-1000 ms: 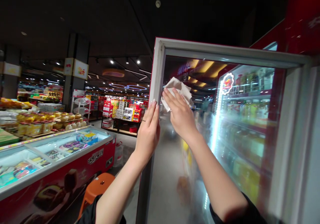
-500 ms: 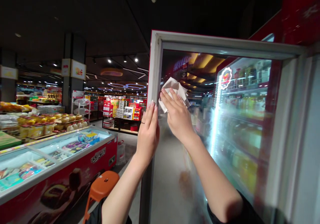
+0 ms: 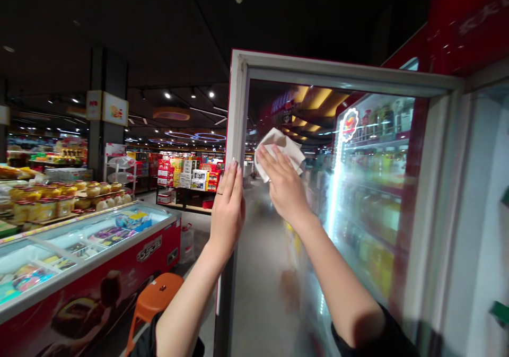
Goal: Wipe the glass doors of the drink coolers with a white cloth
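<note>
In the head view my right hand (image 3: 287, 186) presses a crumpled white cloth (image 3: 292, 147) flat against the glass of an open fridge door (image 3: 238, 107). Its fingers are straight and lie over the cloth's left part. My left hand (image 3: 227, 208) rests on the door's left frame, fingers stretched upward and close together, with a dark ring on one of them. The thumb of this hand is hidden. Through the glass, or mirrored in it, show blurred shelves of drinks (image 3: 377, 187) and a bright light strip (image 3: 334, 187).
A red chest freezer (image 3: 159, 251) with packaged goods under glass stands at the left. An orange stool (image 3: 161, 290) is close to my left forearm. Jars (image 3: 47, 198) line a display behind the freezer. Stacked boxes (image 3: 189, 174) sit farther back. The fridge's inside wall (image 3: 473, 214) is at the right.
The view has turned slightly right, so the surroundings sit farther left. My right hand and the cloth have slid a little rightward on the glass, away from the left frame. My left hand stays on the frame.
</note>
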`<move>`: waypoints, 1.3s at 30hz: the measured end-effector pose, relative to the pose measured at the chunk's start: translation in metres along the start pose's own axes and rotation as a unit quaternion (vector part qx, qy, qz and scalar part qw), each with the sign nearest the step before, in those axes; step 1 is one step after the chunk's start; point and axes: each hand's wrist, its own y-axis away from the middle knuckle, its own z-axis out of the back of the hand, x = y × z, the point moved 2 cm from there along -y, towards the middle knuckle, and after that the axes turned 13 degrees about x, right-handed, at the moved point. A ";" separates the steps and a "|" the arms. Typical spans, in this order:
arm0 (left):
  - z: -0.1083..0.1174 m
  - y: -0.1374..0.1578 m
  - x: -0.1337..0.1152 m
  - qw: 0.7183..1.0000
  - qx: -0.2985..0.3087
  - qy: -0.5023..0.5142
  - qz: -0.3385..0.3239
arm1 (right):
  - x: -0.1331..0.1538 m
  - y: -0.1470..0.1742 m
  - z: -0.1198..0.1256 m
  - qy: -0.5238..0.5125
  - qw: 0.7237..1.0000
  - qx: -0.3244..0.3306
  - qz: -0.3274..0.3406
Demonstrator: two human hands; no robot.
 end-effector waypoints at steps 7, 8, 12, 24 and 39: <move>0.004 0.001 0.002 1.000 0.021 0.004 -0.002 | 0.014 0.031 -0.010 0.012 0.998 0.058 0.035; 0.005 0.002 0.001 1.000 0.023 0.002 -0.004 | 0.009 0.035 -0.008 0.014 0.998 0.057 0.031; 0.004 0.010 -0.005 1.000 0.027 -0.016 -0.001 | -0.003 0.022 0.001 0.009 1.000 0.017 0.002; 0.004 0.008 -0.019 0.991 0.021 -0.129 0.005 | -0.008 0.038 0.008 0.015 0.999 0.051 0.010; -0.007 -0.006 -0.054 0.987 0.051 -0.150 -0.026 | -0.047 0.069 0.019 0.003 0.999 0.046 0.001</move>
